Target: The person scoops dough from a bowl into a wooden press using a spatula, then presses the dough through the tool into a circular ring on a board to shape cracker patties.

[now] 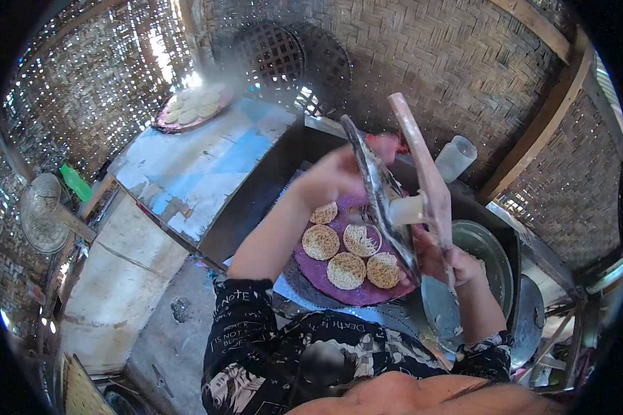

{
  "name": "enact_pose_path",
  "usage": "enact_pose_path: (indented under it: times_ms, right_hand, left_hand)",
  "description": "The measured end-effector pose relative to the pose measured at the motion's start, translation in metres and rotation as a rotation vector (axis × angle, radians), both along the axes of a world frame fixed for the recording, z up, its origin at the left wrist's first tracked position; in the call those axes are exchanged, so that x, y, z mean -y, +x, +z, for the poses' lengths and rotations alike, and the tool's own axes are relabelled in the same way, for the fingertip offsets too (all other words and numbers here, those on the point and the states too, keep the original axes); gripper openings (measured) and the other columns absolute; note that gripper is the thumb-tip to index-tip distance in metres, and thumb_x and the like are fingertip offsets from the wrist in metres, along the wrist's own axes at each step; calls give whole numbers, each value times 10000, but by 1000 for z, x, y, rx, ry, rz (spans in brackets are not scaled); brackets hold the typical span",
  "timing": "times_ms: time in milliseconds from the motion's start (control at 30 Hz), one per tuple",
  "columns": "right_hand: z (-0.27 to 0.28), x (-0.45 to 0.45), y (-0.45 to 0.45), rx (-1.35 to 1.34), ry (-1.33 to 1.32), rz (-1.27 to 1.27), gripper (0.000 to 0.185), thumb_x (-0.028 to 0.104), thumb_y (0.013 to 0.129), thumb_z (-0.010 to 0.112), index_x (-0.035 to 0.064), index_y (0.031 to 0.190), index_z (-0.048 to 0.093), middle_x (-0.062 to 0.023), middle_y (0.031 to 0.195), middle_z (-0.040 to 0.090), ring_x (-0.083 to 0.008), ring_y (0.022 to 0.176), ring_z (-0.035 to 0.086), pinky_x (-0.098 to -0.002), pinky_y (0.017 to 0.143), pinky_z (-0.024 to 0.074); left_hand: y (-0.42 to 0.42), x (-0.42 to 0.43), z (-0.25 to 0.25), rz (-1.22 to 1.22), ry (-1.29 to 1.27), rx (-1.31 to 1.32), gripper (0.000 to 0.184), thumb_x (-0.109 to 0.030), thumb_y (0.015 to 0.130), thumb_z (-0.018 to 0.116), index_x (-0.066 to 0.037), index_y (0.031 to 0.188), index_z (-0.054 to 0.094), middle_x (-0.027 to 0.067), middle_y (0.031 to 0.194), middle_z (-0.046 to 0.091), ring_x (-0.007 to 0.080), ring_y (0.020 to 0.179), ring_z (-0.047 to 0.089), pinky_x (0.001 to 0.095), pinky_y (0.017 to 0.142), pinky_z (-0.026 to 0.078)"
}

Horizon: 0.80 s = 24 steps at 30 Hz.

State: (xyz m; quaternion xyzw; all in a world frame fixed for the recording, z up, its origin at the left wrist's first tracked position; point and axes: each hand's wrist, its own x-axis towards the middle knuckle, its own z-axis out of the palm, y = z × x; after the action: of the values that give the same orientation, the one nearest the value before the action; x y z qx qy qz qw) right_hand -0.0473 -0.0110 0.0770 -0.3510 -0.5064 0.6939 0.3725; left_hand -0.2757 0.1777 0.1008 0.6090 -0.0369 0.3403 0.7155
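Aloft, left hand [333, 174] (blurred, fingers unclear); lower, right hand [462, 265], fingers clamped on pale board [426, 160].

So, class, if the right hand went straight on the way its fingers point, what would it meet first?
Probably the dark board: the right hand, gripping the pale board, points up and leftward in the picture towards it, though depth is hard to judge.
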Motion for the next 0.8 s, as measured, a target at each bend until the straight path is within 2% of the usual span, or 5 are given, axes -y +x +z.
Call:
enact_pose_path:
  times_ms: [67,167,300,500,800]
  right_hand:
    - [15,1,-13,-136,-106,115,956,631,707,565,-1,1337,223,-186,1194,454,-282,1018,523,-382,820,432]
    - [4,0,6,-82,-128,109,1023,685,677,545,-14,1341,206,-230,1132,481,-318,945,557,-409,790,449]
    - [11,-11,19,-2,-243,20,977,719,693,479,-19,1306,296,-229,1107,510,-300,948,560,-391,800,453]
    - [-10,-43,31,146,-404,-93,790,638,779,456,11,1253,376,-186,1018,579,-282,858,608,-349,743,486]
    - [-20,-62,21,352,-399,-75,725,593,777,503,-15,1170,455,-185,951,605,-269,805,634,-316,676,517]
  left_hand:
    - [5,-6,39,-486,-449,410,828,-135,647,721,-59,1350,291,130,1362,358,269,1265,334,407,1033,282]
    - [24,-14,42,-641,-58,550,820,-171,720,688,-67,1377,208,138,1378,325,295,1310,237,479,1022,277]
    - [38,-36,3,-256,-214,389,759,-322,748,671,-50,1340,283,129,1254,469,289,1256,344,441,997,333]
    - [55,-76,-67,-223,-837,408,499,-530,805,524,-71,1001,537,98,944,601,286,982,553,425,863,446]
    - [38,-85,-94,-118,-842,449,496,-599,818,432,-130,747,580,51,763,570,262,821,555,400,740,457]
